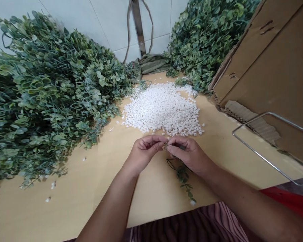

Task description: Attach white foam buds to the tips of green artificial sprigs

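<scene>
One leafy green sprig [183, 176] trails from beneath the right hand [190, 153], just below the centre of the frame. Its upper part is partly hidden by the curled fingers; the visible part points toward the bottom edge, its long axis running downward and slightly to the right, with a white tip [192, 202] at the lower end. A thin dark loop bends out to its left.

The left hand [145, 151] pinches a small bit [165, 145] between thumb and forefinger, too tiny to make out. The right hand closes around the sprig's upper part, its thumb and forefinger meeting the left fingertips at that bit.

Just above both hands, a pile of white beads [164, 107] spreads over the desk [111, 198]. Heaped foliage [60, 87] fills the left of the frame, more greenery [207, 37] the upper right, beside a cardboard box [272, 74].
</scene>
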A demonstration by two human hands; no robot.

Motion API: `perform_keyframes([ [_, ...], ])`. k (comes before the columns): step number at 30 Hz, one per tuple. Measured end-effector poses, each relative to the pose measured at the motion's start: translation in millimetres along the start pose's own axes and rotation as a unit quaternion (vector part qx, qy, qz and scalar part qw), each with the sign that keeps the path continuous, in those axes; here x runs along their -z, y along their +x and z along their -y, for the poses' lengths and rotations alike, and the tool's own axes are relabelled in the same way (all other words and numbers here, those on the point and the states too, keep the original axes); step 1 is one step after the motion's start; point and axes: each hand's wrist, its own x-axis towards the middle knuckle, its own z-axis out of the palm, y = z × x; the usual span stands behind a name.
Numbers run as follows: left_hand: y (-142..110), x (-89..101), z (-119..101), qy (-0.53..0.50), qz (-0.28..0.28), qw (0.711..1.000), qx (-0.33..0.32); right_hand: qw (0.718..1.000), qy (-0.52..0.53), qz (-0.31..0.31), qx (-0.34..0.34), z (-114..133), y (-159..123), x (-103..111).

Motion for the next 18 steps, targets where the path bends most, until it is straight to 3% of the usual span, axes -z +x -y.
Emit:
perform_keyframes([
  [5,1.6,0.9,-1.0,-0.024,0.031,0.999,0.016,1.000,-0.006,-0.001,0.008,1.5,-1.3,-0.1],
  [18,4.9,5.3,0.8,-0.058,0.008,0.996,0.062,1.000,-0.018,-0.012,0.015,3.6,-2.0,1.3],
])
